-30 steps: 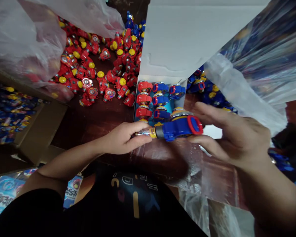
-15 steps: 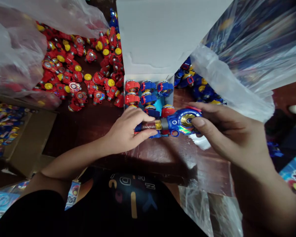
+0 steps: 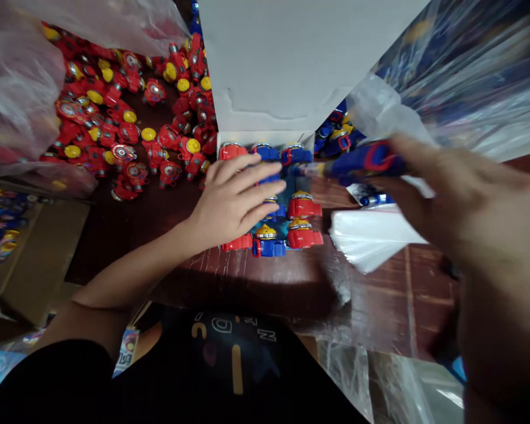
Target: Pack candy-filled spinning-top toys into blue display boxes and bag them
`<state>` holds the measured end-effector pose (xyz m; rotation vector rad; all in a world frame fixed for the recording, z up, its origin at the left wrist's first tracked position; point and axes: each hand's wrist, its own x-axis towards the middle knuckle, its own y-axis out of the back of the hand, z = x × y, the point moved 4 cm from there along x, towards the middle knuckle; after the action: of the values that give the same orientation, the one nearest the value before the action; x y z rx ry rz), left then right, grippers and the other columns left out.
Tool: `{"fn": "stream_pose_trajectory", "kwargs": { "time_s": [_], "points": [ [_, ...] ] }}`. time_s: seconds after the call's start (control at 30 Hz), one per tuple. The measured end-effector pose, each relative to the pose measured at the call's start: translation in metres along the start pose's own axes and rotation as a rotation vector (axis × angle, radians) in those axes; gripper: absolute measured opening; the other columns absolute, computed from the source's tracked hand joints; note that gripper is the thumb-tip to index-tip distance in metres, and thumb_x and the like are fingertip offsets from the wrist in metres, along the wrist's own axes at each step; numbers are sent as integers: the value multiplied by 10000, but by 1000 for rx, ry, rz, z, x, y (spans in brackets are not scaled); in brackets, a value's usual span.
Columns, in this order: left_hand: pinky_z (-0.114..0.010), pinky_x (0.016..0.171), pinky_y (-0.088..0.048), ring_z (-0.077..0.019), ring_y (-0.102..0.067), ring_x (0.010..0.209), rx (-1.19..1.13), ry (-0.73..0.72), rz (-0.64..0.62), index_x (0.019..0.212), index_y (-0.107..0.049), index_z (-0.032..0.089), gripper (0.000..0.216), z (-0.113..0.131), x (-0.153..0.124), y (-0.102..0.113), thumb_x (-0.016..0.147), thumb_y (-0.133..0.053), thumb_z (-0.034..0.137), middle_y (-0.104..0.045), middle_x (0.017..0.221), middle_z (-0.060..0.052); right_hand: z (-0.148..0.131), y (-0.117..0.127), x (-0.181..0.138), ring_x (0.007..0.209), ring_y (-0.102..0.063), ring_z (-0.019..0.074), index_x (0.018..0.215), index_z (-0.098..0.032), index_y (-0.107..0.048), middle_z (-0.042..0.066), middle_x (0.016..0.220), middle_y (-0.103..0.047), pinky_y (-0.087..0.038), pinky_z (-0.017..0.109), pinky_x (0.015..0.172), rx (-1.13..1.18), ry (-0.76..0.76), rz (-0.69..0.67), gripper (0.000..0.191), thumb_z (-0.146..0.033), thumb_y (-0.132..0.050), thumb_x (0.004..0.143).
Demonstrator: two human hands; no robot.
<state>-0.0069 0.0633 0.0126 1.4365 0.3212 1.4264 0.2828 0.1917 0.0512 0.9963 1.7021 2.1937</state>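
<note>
My left hand (image 3: 235, 197) lies flat, fingers spread, over the toys packed in an open box tray (image 3: 265, 140). Red and blue spinner toys (image 3: 302, 207) stand in rows inside the tray. My right hand (image 3: 459, 188), blurred by motion, holds a blue toy launcher with a red ring (image 3: 366, 162) up at the right of the tray. The box's white lid (image 3: 291, 65) stands open behind the tray.
A heap of red toys with yellow caps (image 3: 128, 118) covers the dark wooden table at the left, partly under a clear plastic bag (image 3: 22, 88). Blue toys (image 3: 335, 132) lie right of the box. A stack of clear bags (image 3: 371, 235) sits near my right hand. A cardboard box (image 3: 9, 235) is at far left.
My left hand let go of the blue launcher and settled flat on the toys in the tray. My right hand swung the launcher up and to the right.
</note>
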Motion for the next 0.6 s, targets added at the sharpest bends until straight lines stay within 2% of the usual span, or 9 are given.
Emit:
{"fn": "stream_pose_trajectory", "kwargs": {
  "time_s": [0.1, 0.2, 0.3, 0.4, 0.5, 0.6],
  "points": [
    [-475, 1137, -419, -246, -648, 1365, -13, -144, -48, 1277, -765, 286, 221, 21, -2, -13, 1128, -623, 364, -747, 1443, 20, -24, -17, 19, 871, -755, 231, 1578, -186, -541, 86, 1061, -818, -471, 341, 599, -138, 310, -48, 508, -382, -604, 1114],
    [-483, 1125, -451, -234, -622, 1424, 45, -180, -188, 1329, -759, 267, 271, 50, -3, -27, 1135, -573, 237, -678, 1548, 16, -40, -23, 34, 855, -716, 234, 1518, -147, -582, 67, 1003, -799, -407, 342, 562, -141, 434, -130, 447, -235, -612, 1081],
    [-509, 1151, -473, -265, -573, 1494, 117, -134, -290, 1409, -724, 188, 334, 67, -3, -37, 1151, -532, 277, -619, 1615, -39, -46, -21, 49, 859, -696, 244, 1491, -136, -616, 97, 1040, -799, -341, 355, 559, -57, 537, -181, 448, -128, -541, 1050],
    [-479, 1131, -498, -263, -606, 1457, 99, -131, -293, 1366, -745, 144, 341, 74, -5, -41, 1146, -554, 322, -685, 1536, -61, -49, -22, 64, 902, -707, 252, 1439, -168, -665, 110, 1110, -804, -365, 355, 614, -36, 594, -222, 416, -135, -486, 1065],
    [-472, 1122, -503, -261, -617, 1451, 70, -150, -307, 1348, -756, 154, 301, 75, -7, -42, 1116, -584, 240, -707, 1506, -42, -52, -24, 73, 897, -717, 268, 1427, -194, -683, 102, 1070, -802, -379, 352, 635, -25, 585, -261, 373, -227, -532, 1088],
    [-456, 1144, -490, -254, -612, 1458, 69, -157, -323, 1365, -749, 155, 314, 76, -8, -40, 1105, -583, 212, -694, 1525, -50, -54, -24, 72, 932, -720, 265, 1403, -229, -703, 99, 1113, -807, -371, 352, 630, 71, 551, -322, 427, -122, -546, 1020]
  ]
}}
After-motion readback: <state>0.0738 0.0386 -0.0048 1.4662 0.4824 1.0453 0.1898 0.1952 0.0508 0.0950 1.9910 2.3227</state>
